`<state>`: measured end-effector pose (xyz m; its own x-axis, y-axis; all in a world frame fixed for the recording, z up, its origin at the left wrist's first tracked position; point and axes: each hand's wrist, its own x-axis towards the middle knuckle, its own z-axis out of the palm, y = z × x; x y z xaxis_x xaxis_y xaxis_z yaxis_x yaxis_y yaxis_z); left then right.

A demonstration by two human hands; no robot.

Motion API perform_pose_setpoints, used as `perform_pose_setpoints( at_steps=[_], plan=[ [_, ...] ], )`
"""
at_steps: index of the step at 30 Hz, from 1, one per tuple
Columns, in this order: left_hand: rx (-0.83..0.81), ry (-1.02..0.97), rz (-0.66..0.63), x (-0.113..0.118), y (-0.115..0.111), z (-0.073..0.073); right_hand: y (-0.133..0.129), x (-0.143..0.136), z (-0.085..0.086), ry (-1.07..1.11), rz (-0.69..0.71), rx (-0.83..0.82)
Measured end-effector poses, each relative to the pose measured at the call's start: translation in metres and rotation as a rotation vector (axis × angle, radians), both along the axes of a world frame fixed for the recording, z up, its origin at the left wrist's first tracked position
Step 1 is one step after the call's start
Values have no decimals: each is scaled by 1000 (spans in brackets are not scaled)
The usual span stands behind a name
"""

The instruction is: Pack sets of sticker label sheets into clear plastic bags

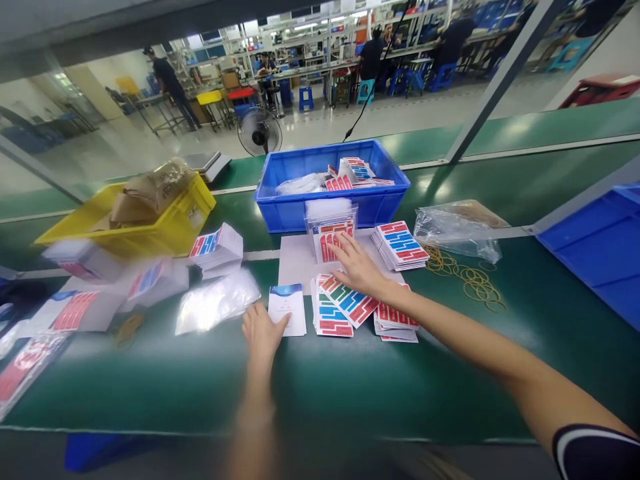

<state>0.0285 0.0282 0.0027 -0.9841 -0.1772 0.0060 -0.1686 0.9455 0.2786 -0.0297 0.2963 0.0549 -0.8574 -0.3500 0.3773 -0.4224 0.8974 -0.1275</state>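
My left hand lies low over the green bench, fingers and thumb apart. Its thumb rests on the stack of white leaflets with a blue top band, and its fingertips reach the edge of the clear plastic bags. Stretched forward, my right hand has its fingers spread at a clear-bagged pack of printed cards leaning against the blue bin. Below that hand, red, blue and green printed cards lie fanned out. More card stacks sit to the right, one partly under my forearm.
A blue bin holding cards and bags stands at the back. Left of it is a yellow bin with brown packages. Rubber bands and a clear bag lie right. Another blue bin edges the right side. People work beyond.
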Motion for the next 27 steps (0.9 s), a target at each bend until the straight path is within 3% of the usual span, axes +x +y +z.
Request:
perform_pose_setpoints(
  at_steps=[6,12,17,19,22,25,27],
  plan=[
    [230,32,43,-3,-4,-2,-21,60,3,-191,226,-77],
    [543,150,80,-7,-11,-2,-53,89,-11,-306,365,-204],
    [1054,206,40,-4,-7,10,-57,95,-11,-365,260,-554],
    [1237,206,12,0,0,16,-56,97,-9,-485,190,-751],
    [1431,167,-34,9,13,23,-57,101,-8,-680,215,-997],
    [1543,70,-93,19,23,25,-59,104,-5,-709,211,-1020],
    [1630,-97,-132,26,27,25,-58,105,-2,-686,178,-968]
  ],
)
